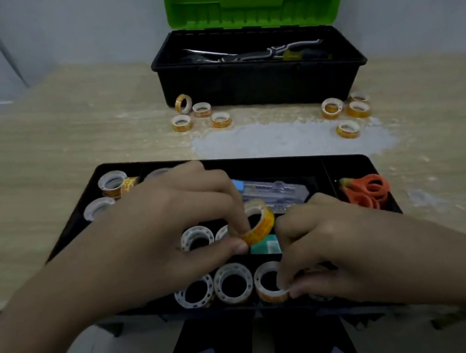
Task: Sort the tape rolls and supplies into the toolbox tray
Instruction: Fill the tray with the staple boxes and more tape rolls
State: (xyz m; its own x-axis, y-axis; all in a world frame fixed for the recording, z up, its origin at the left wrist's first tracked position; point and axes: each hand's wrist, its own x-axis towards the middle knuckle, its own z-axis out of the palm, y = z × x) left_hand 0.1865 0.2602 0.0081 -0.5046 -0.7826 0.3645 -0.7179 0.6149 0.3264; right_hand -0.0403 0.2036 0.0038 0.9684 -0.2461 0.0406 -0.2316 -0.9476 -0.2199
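The left hand [172, 230] pinches a tilted orange tape roll [260, 221] between thumb and fingertips, just above the middle of the black tray [347, 162], which sits at the near edge of the worktop [35, 155]. The right hand [331, 249] has its fingers curled onto another tape roll [267, 283] standing in the tray's near row, beside two more rolls [214, 287] to its left. More rolls [111, 182] lie in the tray's far left compartment. Orange scissors [368, 191] fill the right compartment, and a clear plastic case [275, 192] lies in the far middle one. A green packet [266, 246] shows between the hands. Loose rolls [199, 114] lie on the worktop near the open toolbox [261, 78], four to the left and four [345, 113] to the right.
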